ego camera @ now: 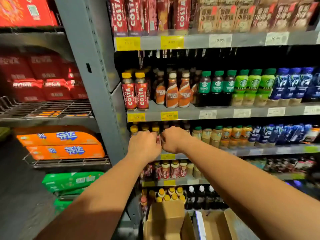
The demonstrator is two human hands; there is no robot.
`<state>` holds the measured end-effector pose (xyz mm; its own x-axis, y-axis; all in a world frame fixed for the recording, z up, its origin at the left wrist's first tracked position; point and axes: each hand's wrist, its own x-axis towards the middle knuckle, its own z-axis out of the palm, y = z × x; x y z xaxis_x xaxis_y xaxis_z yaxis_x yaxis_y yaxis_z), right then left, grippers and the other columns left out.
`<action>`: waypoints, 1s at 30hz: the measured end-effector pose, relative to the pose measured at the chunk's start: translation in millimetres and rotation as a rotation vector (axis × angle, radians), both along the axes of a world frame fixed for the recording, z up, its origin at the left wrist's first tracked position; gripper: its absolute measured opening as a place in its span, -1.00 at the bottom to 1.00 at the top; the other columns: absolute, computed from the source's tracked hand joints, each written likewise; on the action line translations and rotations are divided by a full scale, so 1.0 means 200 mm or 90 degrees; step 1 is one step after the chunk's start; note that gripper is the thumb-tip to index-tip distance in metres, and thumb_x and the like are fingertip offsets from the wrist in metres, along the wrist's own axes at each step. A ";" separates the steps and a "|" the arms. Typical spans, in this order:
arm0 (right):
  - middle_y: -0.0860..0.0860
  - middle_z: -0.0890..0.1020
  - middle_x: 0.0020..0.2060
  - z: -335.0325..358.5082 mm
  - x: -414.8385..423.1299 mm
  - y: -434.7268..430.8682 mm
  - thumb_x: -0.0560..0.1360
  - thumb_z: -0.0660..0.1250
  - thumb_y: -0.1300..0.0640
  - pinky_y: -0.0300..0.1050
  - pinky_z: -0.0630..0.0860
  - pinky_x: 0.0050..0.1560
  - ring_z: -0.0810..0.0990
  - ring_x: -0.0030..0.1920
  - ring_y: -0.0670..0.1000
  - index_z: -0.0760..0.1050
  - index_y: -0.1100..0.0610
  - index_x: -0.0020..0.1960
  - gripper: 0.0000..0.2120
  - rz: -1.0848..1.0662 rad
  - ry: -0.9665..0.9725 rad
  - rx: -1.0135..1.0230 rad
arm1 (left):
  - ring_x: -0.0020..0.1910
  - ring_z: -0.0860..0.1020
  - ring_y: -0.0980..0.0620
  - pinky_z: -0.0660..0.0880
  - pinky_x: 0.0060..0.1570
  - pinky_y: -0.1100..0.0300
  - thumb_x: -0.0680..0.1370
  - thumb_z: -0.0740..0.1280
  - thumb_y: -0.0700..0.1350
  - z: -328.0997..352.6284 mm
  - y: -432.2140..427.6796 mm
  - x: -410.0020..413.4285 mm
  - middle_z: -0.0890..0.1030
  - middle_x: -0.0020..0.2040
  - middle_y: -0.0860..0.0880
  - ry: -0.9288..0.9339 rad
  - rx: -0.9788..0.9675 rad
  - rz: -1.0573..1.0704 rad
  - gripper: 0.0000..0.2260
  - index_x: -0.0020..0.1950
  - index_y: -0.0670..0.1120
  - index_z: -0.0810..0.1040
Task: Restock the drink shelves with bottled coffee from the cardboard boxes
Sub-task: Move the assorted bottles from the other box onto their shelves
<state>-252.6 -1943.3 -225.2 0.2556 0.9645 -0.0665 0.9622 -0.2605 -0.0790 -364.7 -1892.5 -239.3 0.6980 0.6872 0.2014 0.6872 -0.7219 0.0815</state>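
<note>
Two hands meet at a coffee bottle (158,138) above the cardboard box (164,220).
Left hand (143,144) and right hand (174,139) curl fingers round it.

Grey shelf (188,113) carries upright coffee bottles (141,94) in rows.

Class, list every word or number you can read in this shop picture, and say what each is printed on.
"COSTA COFFEE": tall red packs, top shelf.
"COSTA": two red bottles with yellow caps.
"ESCAF", partly hidden: orange bottles.
"COSTA": lower red bottles.
"芬达": orange cases, left.
"10.90", faint: white price tag.
Everything else: too blurred to read.
</note>
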 end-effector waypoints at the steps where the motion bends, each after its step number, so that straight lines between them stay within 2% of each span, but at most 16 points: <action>1: 0.20 0.59 0.04 -0.09 0.00 -0.03 0.47 0.26 0.10 -0.03 0.50 -0.07 0.57 0.08 0.22 0.50 0.16 -0.10 -0.87 -0.003 0.008 -0.019 | 0.14 0.50 -0.17 0.45 0.00 0.01 0.53 0.22 -0.04 -0.08 -0.04 -0.01 0.57 0.10 -0.12 0.026 -0.003 -0.008 -0.76 0.10 -0.13 0.52; 2: 0.20 0.58 0.07 -0.18 -0.01 -0.05 0.46 0.27 0.12 -0.02 0.51 -0.02 0.56 0.10 0.22 0.52 0.18 0.02 -0.80 -0.010 0.020 -0.045 | 0.14 0.50 -0.16 0.45 0.00 0.01 0.52 0.23 -0.04 -0.17 -0.07 -0.02 0.57 0.10 -0.12 0.051 -0.009 -0.017 -0.76 0.10 -0.13 0.52; 4: 0.21 0.57 0.06 -0.33 -0.01 -0.09 0.48 0.26 0.13 -0.03 0.49 -0.04 0.56 0.10 0.21 0.51 0.22 0.10 -0.75 -0.023 0.050 -0.087 | 0.12 0.52 -0.16 0.46 -0.01 0.03 0.52 0.23 -0.04 -0.32 -0.10 -0.04 0.58 0.09 -0.12 0.084 -0.024 -0.036 -0.76 0.10 -0.13 0.53; 6: 0.20 0.59 0.02 -0.48 -0.01 -0.12 0.51 0.24 0.12 -0.03 0.48 -0.08 0.57 0.08 0.21 0.51 0.24 0.05 -0.78 -0.036 0.082 -0.115 | 0.13 0.51 -0.18 0.46 0.00 0.01 0.52 0.22 -0.05 -0.47 -0.12 -0.04 0.58 0.08 -0.13 0.102 -0.049 -0.051 -0.77 0.08 -0.13 0.53; 9: 0.17 0.54 -0.17 -0.76 -0.02 -0.16 0.48 0.27 0.13 -0.05 0.46 -0.11 0.54 -0.06 0.18 0.46 0.23 -0.14 -0.85 -0.059 0.134 -0.151 | 0.16 0.50 -0.15 0.44 0.04 0.04 0.54 0.21 -0.05 -0.73 -0.14 -0.03 0.56 0.14 -0.12 0.143 -0.130 -0.047 -0.76 0.13 -0.12 0.51; 10: 0.17 0.54 -0.16 -0.87 -0.03 -0.18 0.46 0.29 0.14 -0.06 0.46 -0.12 0.54 -0.06 0.18 0.45 0.22 -0.14 -0.88 -0.066 0.140 -0.168 | 0.14 0.51 -0.14 0.43 0.01 0.07 0.55 0.21 -0.05 -0.82 -0.15 -0.03 0.56 0.14 -0.11 0.153 -0.152 -0.030 -0.78 0.13 -0.10 0.51; 12: 0.20 0.58 -0.03 -1.08 -0.03 -0.22 0.44 0.31 0.19 -0.07 0.48 -0.11 0.57 0.03 0.20 0.50 0.20 -0.03 -0.87 -0.072 0.144 -0.217 | 0.12 0.51 -0.12 0.42 -0.03 0.09 0.56 0.19 -0.02 -1.01 -0.16 -0.04 0.55 0.14 -0.10 0.186 -0.194 -0.023 -0.78 0.14 -0.07 0.50; 15: 0.22 0.58 0.07 -1.36 -0.03 -0.28 0.45 0.30 0.20 -0.09 0.47 -0.10 0.57 0.12 0.21 0.51 0.22 0.10 -0.77 -0.067 0.162 -0.304 | 0.16 0.49 -0.13 0.44 0.04 0.06 0.57 0.18 0.02 -1.28 -0.15 -0.06 0.52 0.17 -0.10 0.238 -0.265 -0.050 -0.72 0.20 -0.07 0.48; 17: 0.22 0.58 0.09 -1.51 -0.01 -0.29 0.47 0.29 0.17 -0.11 0.46 -0.10 0.57 0.11 0.21 0.50 0.24 0.13 -0.73 -0.081 0.172 -0.347 | 0.15 0.49 -0.11 0.45 0.01 0.05 0.58 0.15 0.00 -1.44 -0.12 -0.07 0.52 0.17 -0.09 0.261 -0.273 -0.064 -0.70 0.26 -0.07 0.45; 19: 0.21 0.57 0.12 -1.64 0.00 -0.27 0.50 0.26 0.14 -0.06 0.50 -0.01 0.56 0.13 0.22 0.49 0.24 0.17 -0.71 -0.106 0.200 -0.370 | 0.15 0.49 -0.12 0.44 -0.02 0.05 0.59 0.16 -0.05 -1.58 -0.08 -0.06 0.52 0.17 -0.09 0.285 -0.291 -0.072 -0.70 0.29 -0.08 0.43; 22: 0.22 0.59 0.14 -1.82 0.01 -0.20 0.49 0.24 0.13 -0.02 0.51 0.06 0.56 0.14 0.23 0.52 0.25 0.15 -0.70 -0.152 0.248 -0.367 | 0.12 0.52 -0.13 0.47 0.00 0.02 0.58 0.18 -0.06 -1.78 -0.03 -0.07 0.55 0.12 -0.08 0.297 -0.358 -0.072 -0.78 0.17 -0.07 0.49; 25: 0.20 0.57 0.17 -2.04 0.00 -0.13 0.51 0.25 0.10 -0.01 0.50 0.12 0.54 0.18 0.22 0.51 0.22 0.20 -0.68 -0.209 0.298 -0.358 | 0.09 0.55 -0.11 0.48 0.07 0.02 0.55 0.20 -0.06 -2.00 0.01 -0.08 0.59 0.06 -0.06 0.256 -0.394 -0.077 -0.83 0.05 -0.05 0.54; 28: 0.18 0.59 0.14 -2.36 -0.01 -0.08 0.50 0.26 0.07 -0.02 0.50 0.13 0.55 0.15 0.21 0.53 0.17 0.19 -0.69 -0.260 0.350 -0.369 | 0.09 0.54 -0.07 0.46 0.01 0.08 0.57 0.17 -0.07 -2.29 0.03 -0.03 0.57 0.10 -0.07 0.291 -0.453 -0.099 -0.81 0.08 -0.07 0.52; 30: 0.19 0.59 0.11 -2.62 -0.01 -0.06 0.50 0.25 0.07 -0.04 0.49 0.06 0.56 0.12 0.22 0.53 0.18 0.13 -0.73 -0.279 0.377 -0.378 | 0.16 0.51 -0.09 0.44 0.05 0.09 0.58 0.17 -0.10 -2.52 0.03 0.00 0.54 0.16 -0.09 0.310 -0.514 -0.064 -0.80 0.14 -0.09 0.49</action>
<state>-254.5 -1955.5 -748.5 0.3545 0.5572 -0.7509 0.6148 -0.7440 -0.2618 -365.0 -1886.9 -743.4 0.6435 0.4235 -0.6377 0.7148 -0.6305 0.3026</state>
